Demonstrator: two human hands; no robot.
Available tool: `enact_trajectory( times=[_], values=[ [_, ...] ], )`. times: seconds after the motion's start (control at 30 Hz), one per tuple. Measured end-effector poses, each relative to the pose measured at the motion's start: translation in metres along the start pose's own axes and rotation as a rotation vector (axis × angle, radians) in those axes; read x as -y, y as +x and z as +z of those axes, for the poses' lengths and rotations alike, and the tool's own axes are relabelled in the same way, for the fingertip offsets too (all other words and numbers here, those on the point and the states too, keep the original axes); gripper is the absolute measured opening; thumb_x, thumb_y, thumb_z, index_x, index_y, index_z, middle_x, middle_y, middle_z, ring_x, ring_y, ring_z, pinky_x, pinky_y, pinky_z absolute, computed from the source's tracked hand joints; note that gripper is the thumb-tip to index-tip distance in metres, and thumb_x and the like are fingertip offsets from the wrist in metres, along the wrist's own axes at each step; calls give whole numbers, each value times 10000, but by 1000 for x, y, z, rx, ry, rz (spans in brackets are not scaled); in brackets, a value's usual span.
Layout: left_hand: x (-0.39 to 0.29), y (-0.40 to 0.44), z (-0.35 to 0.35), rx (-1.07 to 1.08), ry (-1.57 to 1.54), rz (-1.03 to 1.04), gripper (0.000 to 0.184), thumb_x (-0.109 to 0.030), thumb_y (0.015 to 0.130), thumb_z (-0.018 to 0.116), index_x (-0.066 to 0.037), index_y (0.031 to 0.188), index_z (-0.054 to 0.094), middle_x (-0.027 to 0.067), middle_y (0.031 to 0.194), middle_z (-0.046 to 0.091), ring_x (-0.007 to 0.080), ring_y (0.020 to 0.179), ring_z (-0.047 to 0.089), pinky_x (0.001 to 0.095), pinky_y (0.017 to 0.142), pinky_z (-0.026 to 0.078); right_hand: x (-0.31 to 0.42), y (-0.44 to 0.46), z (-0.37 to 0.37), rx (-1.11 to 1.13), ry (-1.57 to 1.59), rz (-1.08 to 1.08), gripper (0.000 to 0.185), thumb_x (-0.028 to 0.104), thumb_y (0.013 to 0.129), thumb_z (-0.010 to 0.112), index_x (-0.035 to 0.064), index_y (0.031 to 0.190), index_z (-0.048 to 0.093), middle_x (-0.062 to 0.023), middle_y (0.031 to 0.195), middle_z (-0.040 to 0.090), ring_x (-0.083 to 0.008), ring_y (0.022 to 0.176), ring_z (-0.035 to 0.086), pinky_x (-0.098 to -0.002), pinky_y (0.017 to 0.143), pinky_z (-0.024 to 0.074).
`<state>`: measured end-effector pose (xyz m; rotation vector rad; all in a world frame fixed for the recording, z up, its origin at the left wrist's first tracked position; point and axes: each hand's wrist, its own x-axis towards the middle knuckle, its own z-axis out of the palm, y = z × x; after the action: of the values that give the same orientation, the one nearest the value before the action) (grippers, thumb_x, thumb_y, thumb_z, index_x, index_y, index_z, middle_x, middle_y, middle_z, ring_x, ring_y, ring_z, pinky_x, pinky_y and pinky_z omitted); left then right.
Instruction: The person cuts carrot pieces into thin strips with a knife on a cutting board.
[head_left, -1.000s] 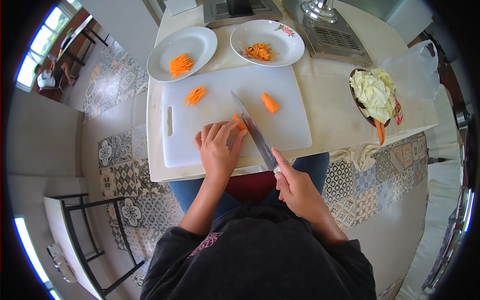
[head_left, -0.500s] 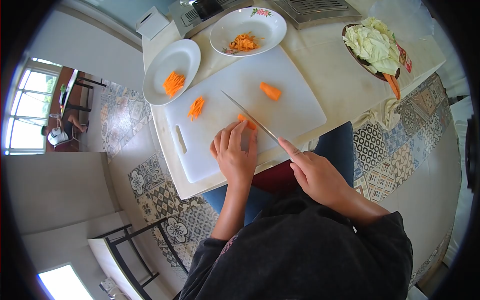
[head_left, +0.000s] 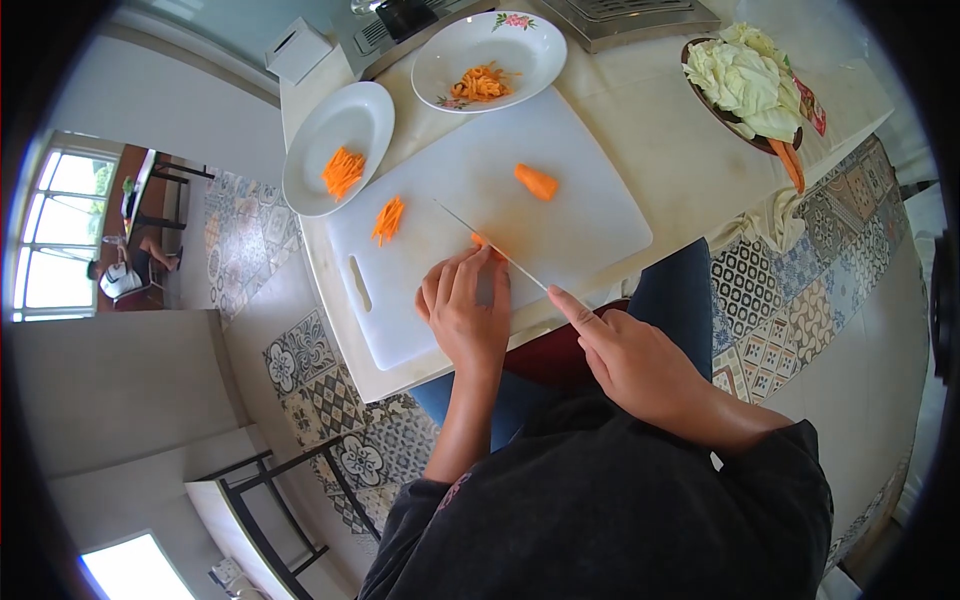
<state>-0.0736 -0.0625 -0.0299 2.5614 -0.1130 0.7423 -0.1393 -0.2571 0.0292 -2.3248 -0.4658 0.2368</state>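
A person in a dark shirt (head_left: 600, 510) works at a cloth-covered table (head_left: 640, 150), the right hand (head_left: 640, 360) closed around the handle of a long kitchen knife (head_left: 525, 271), the index finger stretched forward along it. The blade slants to the far left, its point over the middle of a white cutting board (head_left: 440, 160). To the left of the knife, the left hand (head_left: 465, 310) pins a small carrot piece (head_left: 478, 240) between thumb and bent fingertips, on the near half of the board. The blade lies right against the piece; how deep its edge sits cannot be told.

Near the board's left edge lies a small heap of carrot sticks (head_left: 388, 220), while a thicker carrot chunk (head_left: 536, 182) rests toward the far right, apart from both hands. A white towel (head_left: 770, 225) hangs at the table's near edge on the right.

Farther off, a plain white plate (head_left: 340, 105) at left bears more cut carrot (head_left: 343, 172), beside a flower-patterned dish (head_left: 535, 60) with a tangle of orange shreds (head_left: 482, 83). At far right, a brown bowl (head_left: 698, 92) holds cabbage leaves (head_left: 745, 85), with a slim carrot (head_left: 788, 165) jutting over its near side and a red packet (head_left: 812, 108) just beside it. Metal stoves (head_left: 640, 20) stand along the far edge.
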Motion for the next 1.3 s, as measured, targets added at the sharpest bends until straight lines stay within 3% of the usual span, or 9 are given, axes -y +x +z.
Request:
enact_trajectory(
  times=[0.57,0.97,1.07,1.17,1.3],
  values=[
    [-1,0,0,27,59,-5,265,-105,772,764,-125,1026,689,17,1068,718,251,1092,612,393,1011,383,-5,-1,-6,44,-40,-33,704,72,901,577,97,1556,322,-196,742,568,-303,544,607,-383,477,508],
    [-1,1,0,15,-8,-14,188,-144,817,787,-135,997,733,-32,1060,722,203,1066,616,375,1024,355,-6,1,-3,54,-38,-22,685,85,922,554,85,1561,307,-228,719,579,-329,533,610,-403,467,510],
    [-1,2,0,10,7,2,180,-84,785,782,-102,952,718,14,1050,733,239,1064,626,387,993,394,-4,2,-2,47,-43,-27,696,83,918,555,81,1564,296,-227,715,577,-331,527,608,-408,463,511],
    [-1,2,0,13,-4,-23,169,-147,814,793,-133,975,742,-34,1050,723,197,1058,618,373,1022,353,-4,2,-6,79,-66,-30,702,77,914,553,78,1565,291,-228,715,576,-332,527,610,-415,463,512],
    [-1,2,1,2,-4,-17,171,-153,808,799,-131,969,743,-32,1045,724,197,1047,623,378,1026,350,-4,4,-6,77,-65,-30,702,65,909,544,75,1563,291,-230,721,581,-332,536,619,-418,465,515]
  ],
)
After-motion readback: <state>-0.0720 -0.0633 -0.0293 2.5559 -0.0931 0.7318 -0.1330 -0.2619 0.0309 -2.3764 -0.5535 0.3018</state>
